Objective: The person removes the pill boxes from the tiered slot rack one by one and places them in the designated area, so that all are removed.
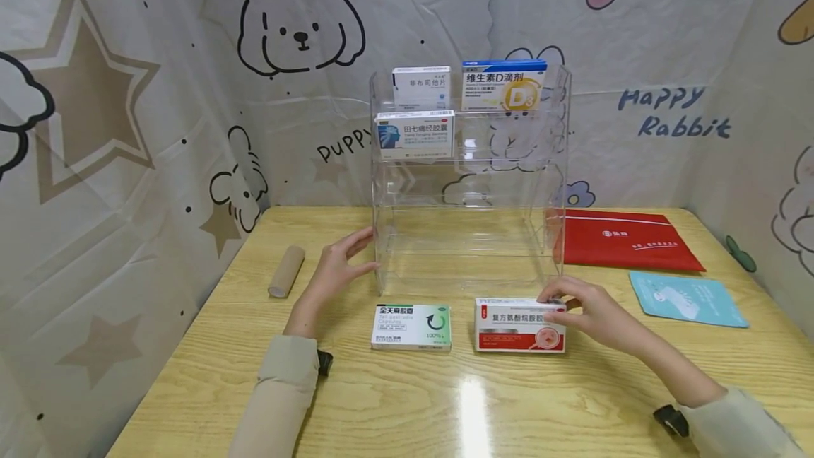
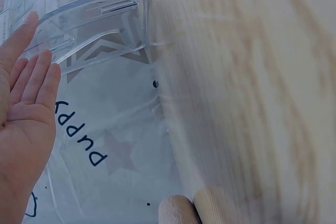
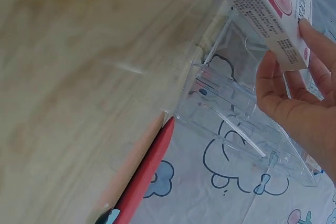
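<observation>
My right hand pinches the right end of a red-and-white medicine box, thumb on its front and fingers behind. The right wrist view shows the same box from its printed end, close to the clear rack. My left hand reaches to the left side of the clear acrylic rack, its fingers fairly straight and fingertips right at the side panel. Left of the held box, a green-and-white medicine box sits on the table in front of the rack.
On the rack's top tier stand a white box and a blue-topped vitamin D box; a white-and-blue box stands one tier lower. A cardboard tube lies at left, a red pouch and teal packet at right.
</observation>
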A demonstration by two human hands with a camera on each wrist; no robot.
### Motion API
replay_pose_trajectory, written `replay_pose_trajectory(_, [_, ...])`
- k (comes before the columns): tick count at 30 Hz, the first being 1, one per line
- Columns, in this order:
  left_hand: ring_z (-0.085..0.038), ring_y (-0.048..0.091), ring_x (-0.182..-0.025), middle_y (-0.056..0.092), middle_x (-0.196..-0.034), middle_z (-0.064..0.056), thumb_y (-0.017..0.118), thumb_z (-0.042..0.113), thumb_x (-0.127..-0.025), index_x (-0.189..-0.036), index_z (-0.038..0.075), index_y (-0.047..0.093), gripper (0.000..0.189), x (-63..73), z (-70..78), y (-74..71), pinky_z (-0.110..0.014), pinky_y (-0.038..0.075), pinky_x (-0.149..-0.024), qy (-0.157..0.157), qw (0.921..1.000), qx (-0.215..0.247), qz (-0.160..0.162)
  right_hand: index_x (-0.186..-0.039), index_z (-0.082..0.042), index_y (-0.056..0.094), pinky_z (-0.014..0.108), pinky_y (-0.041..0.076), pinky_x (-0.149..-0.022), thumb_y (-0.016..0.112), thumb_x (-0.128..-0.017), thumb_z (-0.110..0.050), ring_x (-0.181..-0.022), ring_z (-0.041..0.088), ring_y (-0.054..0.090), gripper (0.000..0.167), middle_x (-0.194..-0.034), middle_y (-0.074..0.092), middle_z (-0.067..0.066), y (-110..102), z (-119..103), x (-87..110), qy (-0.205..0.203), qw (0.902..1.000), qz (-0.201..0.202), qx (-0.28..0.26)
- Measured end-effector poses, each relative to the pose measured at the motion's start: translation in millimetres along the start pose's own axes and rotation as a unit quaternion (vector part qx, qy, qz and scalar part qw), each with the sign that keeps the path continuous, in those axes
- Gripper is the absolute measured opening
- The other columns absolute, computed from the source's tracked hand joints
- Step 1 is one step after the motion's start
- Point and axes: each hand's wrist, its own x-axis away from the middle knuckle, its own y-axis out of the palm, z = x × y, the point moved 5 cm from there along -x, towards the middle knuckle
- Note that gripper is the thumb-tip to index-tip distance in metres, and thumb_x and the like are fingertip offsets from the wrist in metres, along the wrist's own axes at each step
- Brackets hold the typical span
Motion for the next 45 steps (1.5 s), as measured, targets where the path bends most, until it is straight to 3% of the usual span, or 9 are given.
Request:
replay_pose_trajectory(13, [-0.034,0.053,-0.133,0.055,-0.143,-0.017,0.075,0.008,-0.084,-0.145,0.005,0.046,0.068,0.1,0.6,-0.1,-0.049,0.047,-0.109,-0.005,1.0000,0.002,-0.003,-0.103,-0.014,0.068,0.018,0.058,-0.075,0.075,-0.085,-0.014,-0.092,0.000,0.058,0.020,-0.103,0.068,0.003,3.8,9.7,-4.5,0.059,0.9975,-0.038,0.004])
replay_pose_trajectory(20, [-0.033,0.053,-0.133,0.054,-0.143,-0.017,0.075,0.006,-0.084,-0.146,0.006,0.046,0.069,0.2,-0.6,0.5,-0.050,0.047,-0.109,-0.005,1.0000,0.005,-0.004,-0.102,-0.009,0.069,0.019,0.060,-0.073,0.075,-0.085,-0.012,-0.089,0.000,0.060,0.018,-0.100,0.068,0.007,9.8,11.2,-6.2,0.044,0.9970,-0.060,-0.020])
replay_pose_trajectory(37, [-0.034,0.053,-0.132,0.055,-0.143,-0.018,0.075,0.008,-0.084,-0.146,0.005,0.045,0.068,0.2,-1.0,0.3,-0.051,0.046,-0.109,0.000,1.0000,0.002,-0.004,-0.102,-0.008,0.070,0.019,0.059,-0.076,0.074,-0.086,-0.012,-0.090,0.010,0.065,0.017,-0.097,0.068,0.004,15.9,25.2,-11.2,0.055,0.9952,-0.079,0.017])
replay_pose_trajectory(45, [-0.034,0.053,-0.133,0.054,-0.143,-0.017,0.075,0.009,-0.084,-0.146,0.006,0.045,0.069,1.4,-0.4,-0.5,-0.051,0.046,-0.109,-0.007,1.0000,0.003,-0.003,-0.101,-0.007,0.070,0.030,0.062,-0.078,0.072,-0.088,-0.011,-0.090,0.016,0.066,0.014,-0.098,0.069,0.004,19.8,26.9,-12.5,0.069,0.9930,-0.092,0.028])
